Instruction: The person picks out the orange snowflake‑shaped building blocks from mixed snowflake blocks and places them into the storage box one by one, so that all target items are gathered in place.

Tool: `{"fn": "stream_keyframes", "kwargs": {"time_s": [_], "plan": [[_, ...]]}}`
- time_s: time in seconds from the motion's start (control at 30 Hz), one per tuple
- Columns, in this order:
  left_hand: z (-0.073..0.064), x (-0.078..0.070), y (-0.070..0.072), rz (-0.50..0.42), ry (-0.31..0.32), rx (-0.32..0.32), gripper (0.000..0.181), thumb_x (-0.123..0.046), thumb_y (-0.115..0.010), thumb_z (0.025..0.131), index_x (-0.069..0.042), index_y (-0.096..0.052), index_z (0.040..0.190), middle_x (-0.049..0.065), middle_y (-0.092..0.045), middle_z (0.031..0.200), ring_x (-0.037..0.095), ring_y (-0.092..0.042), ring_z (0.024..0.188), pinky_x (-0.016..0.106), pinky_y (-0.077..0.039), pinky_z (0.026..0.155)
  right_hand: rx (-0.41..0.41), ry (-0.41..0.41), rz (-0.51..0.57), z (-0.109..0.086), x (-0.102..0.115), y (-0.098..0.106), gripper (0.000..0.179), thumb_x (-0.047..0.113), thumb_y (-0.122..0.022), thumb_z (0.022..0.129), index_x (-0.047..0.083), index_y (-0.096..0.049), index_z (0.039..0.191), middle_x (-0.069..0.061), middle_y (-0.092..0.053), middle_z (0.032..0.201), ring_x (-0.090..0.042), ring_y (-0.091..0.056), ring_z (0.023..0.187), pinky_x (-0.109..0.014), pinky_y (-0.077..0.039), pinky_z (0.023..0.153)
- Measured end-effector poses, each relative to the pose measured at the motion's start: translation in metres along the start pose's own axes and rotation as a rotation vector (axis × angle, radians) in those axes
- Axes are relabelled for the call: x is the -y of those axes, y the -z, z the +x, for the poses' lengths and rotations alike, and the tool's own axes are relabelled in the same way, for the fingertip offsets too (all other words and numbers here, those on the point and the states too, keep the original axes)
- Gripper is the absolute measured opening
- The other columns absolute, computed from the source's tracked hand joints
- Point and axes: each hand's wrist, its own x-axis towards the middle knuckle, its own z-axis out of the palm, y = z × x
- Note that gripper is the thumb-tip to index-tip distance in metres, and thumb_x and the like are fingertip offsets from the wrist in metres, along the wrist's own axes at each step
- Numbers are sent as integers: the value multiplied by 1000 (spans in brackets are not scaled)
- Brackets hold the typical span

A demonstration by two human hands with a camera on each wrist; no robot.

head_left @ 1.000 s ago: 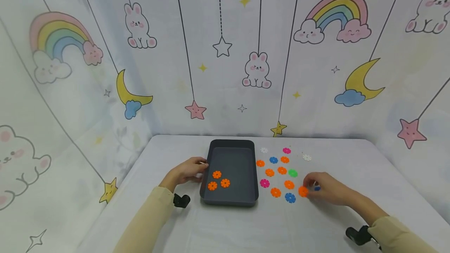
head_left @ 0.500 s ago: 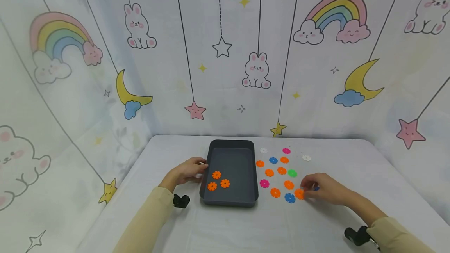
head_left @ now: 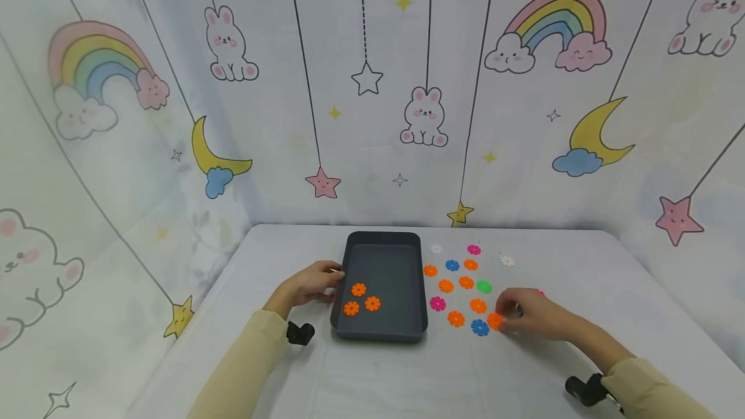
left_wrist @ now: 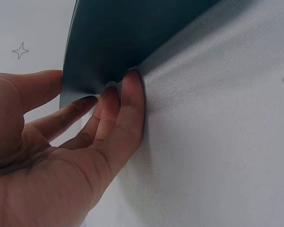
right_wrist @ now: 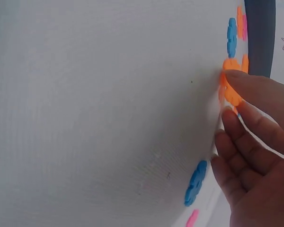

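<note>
A dark grey rectangular tray lies on the white-covered table, with orange flower-shaped discs inside near its left front. My left hand holds the tray's left side; in the left wrist view the thumb is at the rim and the fingertips are against the outer wall. On the other side, my right hand pinches an orange flower-shaped disc between thumb and index finger, its other fingers curled loosely. A blue disc lies just left of that disc. Another blue disc lies below this hand in the right wrist view.
Right of the tray, several more discs lie scattered: orange ones, a green one, pink ones, and white ones. A patterned cloth wall rises behind the table.
My right hand has shifted slightly left with the orange disc, close to the blue disc. A pink disc behind the hand now shows. The left hand and tray have stayed put.
</note>
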Motion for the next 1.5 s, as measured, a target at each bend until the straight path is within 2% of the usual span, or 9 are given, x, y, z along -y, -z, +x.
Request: {"fn": "stream_keyframes", "kwargs": {"time_s": [0.23, 0.47, 0.63, 0.7, 0.87, 1.2, 1.5], "plan": [[-1, -1, 0, 1, 5, -5, 45, -18, -56, 107, 3, -47, 146, 20, -58, 136, 32, -59, 120, 42, -59, 87, 4, 18, 121, 3, -1, 1, 12, 12, -75, 91, 8, -69, 101, 1, -67, 93, -12, -59, 83, -23, -54, 74], [-1, -1, 0, 5, 10, -4, 46, -18, -56, 107, 2, -47, 147, 20, -58, 137, 31, -59, 119, 43, -59, 88, -50, -82, 260, 7, 4, 3, 17, 16, -72, 95, 3, -71, 107, -5, -71, 97, -21, -63, 88, -25, -55, 77], [-1, -2, 1, 4, 8, 0, 46, -18, -56, 107, 2, -46, 147, 20, -58, 137, 31, -59, 119, 43, -59, 87, -114, -167, 326, 12, 23, 2, 26, 25, -75, 95, 4, -71, 110, -5, -72, 101, -25, -65, 96, -33, -55, 85], [-1, -2, 1, 9, 8, -1, 47, -19, -56, 107, 2, -46, 147, 20, -57, 137, 31, -59, 119, 43, -59, 88, -134, -176, 356, 15, 32, 2, 28, 26, -75, 95, 3, -71, 111, -6, -73, 103, -27, -65, 98, -39, -56, 89], [-1, -2, 1, 18, 9, -3, 48, -20, -57, 106, 2, -46, 148, 20, -57, 138, 32, -59, 119, 44, -59, 89, -159, -145, 421, 28, 53, -1, 31, 22, -74, 96, -2, -69, 115, -9, -73, 103, -33, -67, 99, -48, -56, 94], [-1, -1, -1, 12, 12, -5, 47, -19, -57, 106, 2, -47, 147, 20, -58, 136, 31, -59, 119, 43, -59, 87, -156, -87, 444, 69, 86, -11, 22, 20, -73, 96, 3, -70, 111, -7, -74, 99, -38, -68, 100, -52, -56, 93], [-2, -1, 0, 17, 5, -10, 48, -20, -57, 106, 1, -46, 148, 20, -58, 136, 31, -60, 118, 42, -59, 87, -146, 15, 451, 106, 105, -25, 17, 13, -71, 97, 0, -70, 108, -9, -74, 97, -36, -69, 93, -53, -57, 88]]}}
